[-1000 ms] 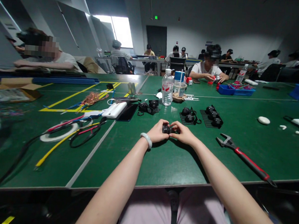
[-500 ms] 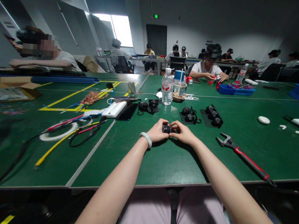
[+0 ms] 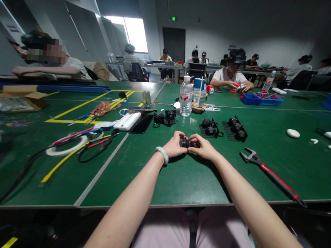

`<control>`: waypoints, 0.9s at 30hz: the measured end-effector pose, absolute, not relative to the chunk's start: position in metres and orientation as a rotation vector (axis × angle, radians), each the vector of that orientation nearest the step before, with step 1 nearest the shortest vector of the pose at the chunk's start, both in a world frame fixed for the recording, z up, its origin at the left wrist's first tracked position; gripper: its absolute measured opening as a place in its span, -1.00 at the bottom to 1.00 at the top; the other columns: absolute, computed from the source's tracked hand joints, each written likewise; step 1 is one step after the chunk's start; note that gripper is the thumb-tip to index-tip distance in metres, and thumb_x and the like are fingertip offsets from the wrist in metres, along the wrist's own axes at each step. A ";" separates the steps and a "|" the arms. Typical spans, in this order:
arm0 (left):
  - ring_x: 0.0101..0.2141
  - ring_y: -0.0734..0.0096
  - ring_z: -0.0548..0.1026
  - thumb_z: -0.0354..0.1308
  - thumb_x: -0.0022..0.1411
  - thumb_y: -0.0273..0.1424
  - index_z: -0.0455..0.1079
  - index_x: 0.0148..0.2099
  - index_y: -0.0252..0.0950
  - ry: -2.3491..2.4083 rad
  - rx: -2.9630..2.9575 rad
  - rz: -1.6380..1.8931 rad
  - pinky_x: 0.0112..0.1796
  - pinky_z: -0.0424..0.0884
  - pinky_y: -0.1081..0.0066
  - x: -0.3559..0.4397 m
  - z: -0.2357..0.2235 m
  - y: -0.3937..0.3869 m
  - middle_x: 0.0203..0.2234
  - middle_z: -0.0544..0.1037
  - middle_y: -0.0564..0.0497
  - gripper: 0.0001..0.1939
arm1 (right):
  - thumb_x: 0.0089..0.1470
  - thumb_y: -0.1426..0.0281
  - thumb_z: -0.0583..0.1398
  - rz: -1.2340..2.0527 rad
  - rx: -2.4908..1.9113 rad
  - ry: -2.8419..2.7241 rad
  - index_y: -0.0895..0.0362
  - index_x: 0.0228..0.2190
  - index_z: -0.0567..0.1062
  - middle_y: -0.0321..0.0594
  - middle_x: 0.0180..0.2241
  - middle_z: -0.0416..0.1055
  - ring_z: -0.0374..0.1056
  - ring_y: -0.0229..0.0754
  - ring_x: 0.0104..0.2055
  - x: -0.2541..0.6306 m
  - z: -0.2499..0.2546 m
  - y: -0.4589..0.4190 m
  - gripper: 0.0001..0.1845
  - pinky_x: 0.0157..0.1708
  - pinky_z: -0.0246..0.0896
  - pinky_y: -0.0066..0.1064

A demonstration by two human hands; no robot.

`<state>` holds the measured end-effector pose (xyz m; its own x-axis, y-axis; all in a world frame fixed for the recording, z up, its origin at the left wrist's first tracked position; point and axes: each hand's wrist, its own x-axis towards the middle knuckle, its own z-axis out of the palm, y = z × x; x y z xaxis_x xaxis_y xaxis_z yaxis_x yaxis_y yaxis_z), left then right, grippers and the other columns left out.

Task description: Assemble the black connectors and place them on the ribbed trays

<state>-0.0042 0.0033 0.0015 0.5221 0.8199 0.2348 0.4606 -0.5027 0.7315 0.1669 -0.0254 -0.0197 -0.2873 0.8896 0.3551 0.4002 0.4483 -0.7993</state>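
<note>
Now both hands (image 3: 175, 145) (image 3: 204, 148) hold a black part (image 3: 184, 143) between them.

So the left wrist had a pale greyish-green, smooth, ring-shaped bangle (image 3: 163, 152) on it, sitting just behind the left hand (image 3: 175, 145). Kinda chunky, rounded along the part I could see, a little shiny. Maybe stone? Couldn't tell the material for sure. Bare left forearm (image 3: 131, 206), bare right forearm (image 3: 252, 208), and the right hand (image 3: 205, 147) was bare too. Fingernails were too small to make out. Down below were light pinkish-lilac cloth trousers (image 3: 164, 236), plain and matte, pretty soft looking, and the color went greyer where a shadow crossed the right leg.
</note>
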 end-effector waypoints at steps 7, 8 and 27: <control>-0.19 0.30 0.31 0.14 -0.21 -0.46 0.12 -0.06 -0.33 0.978 2.236 0.716 -0.14 0.22 0.29 -0.003 0.003 0.005 -0.22 0.31 -0.03 -0.43 | -0.22 0.33 0.19 0.734 -1.089 -1.883 0.10 -0.23 0.28 -0.32 -0.41 0.31 0.23 -0.27 -0.33 0.167 -0.020 -0.025 -0.58 -0.33 0.10 -0.43; -0.21 0.30 0.31 0.13 -0.20 -0.46 0.14 -0.08 -0.32 0.972 2.259 0.707 -0.16 0.23 0.30 -0.003 0.004 0.005 -0.23 0.32 -0.03 -0.46 | -0.22 0.33 0.19 0.732 -1.089 -1.886 0.10 -0.23 0.28 -0.32 -0.41 0.31 0.23 -0.27 -0.34 0.167 -0.020 -0.025 -0.58 -0.33 0.10 -0.43; -0.26 0.33 0.31 0.15 -0.22 -0.41 0.18 -0.13 -0.34 1.034 2.258 0.731 -0.21 0.24 0.32 -0.003 0.006 0.002 -0.29 0.32 0.01 -0.50 | -0.23 0.32 0.19 0.727 -1.107 -1.878 0.11 -0.25 0.28 -0.31 -0.41 0.31 0.23 -0.27 -0.33 0.167 -0.020 -0.025 -0.59 -0.32 0.10 -0.42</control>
